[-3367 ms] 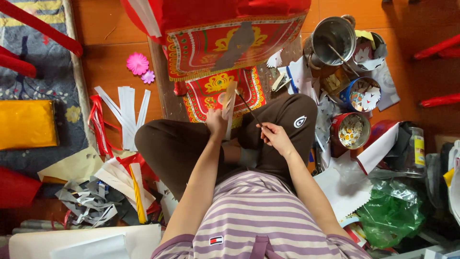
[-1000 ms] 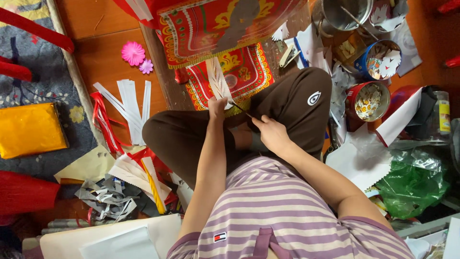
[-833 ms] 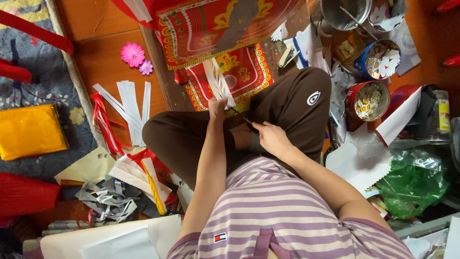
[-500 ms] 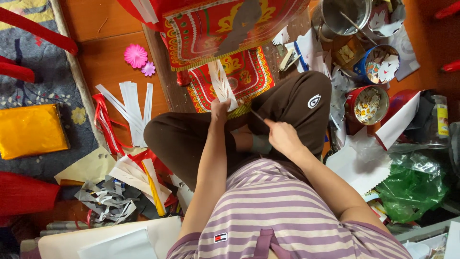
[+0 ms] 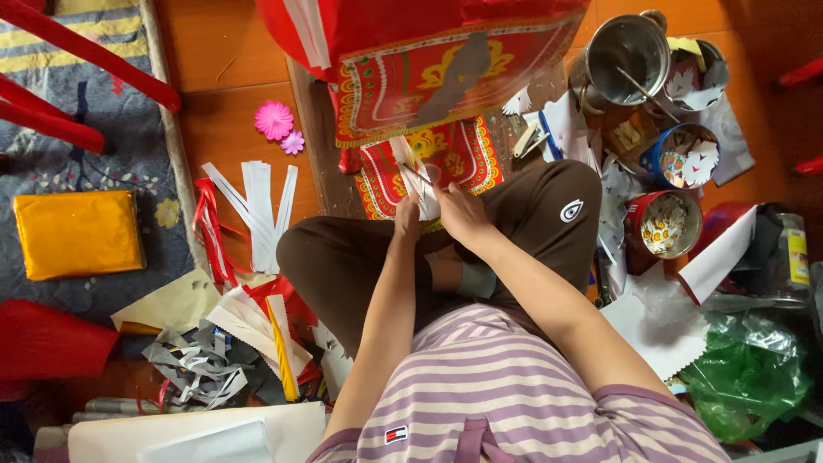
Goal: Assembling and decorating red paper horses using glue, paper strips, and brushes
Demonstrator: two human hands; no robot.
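Observation:
I sit cross-legged on a wooden floor. My left hand (image 5: pixel 406 219) pinches the lower end of a narrow white paper strip (image 5: pixel 410 166) that stands up over my knees. My right hand (image 5: pixel 463 214) is right beside it, touching the strip and gripping a thin dark tool (image 5: pixel 419 175) whose tip lies across the paper. What kind of tool it is I cannot tell. Just beyond the hands lie a small red and gold patterned panel (image 5: pixel 467 154) and a larger one (image 5: pixel 446 77).
A metal pot (image 5: pixel 630 56), a blue tin (image 5: pixel 686 159) and a red tin (image 5: pixel 664 225) of paper cut-outs stand at the right. Loose white strips (image 5: pixel 261 206), pink paper flowers (image 5: pixel 274 120), a yellow packet (image 5: pixel 77 233) and paper scraps (image 5: pixel 197 373) lie left. A green bag (image 5: pixel 746 377) lies lower right.
My right hand has risen from my lap to meet the left hand at the paper strip, bringing the thin tool onto it. The view has shifted slightly.

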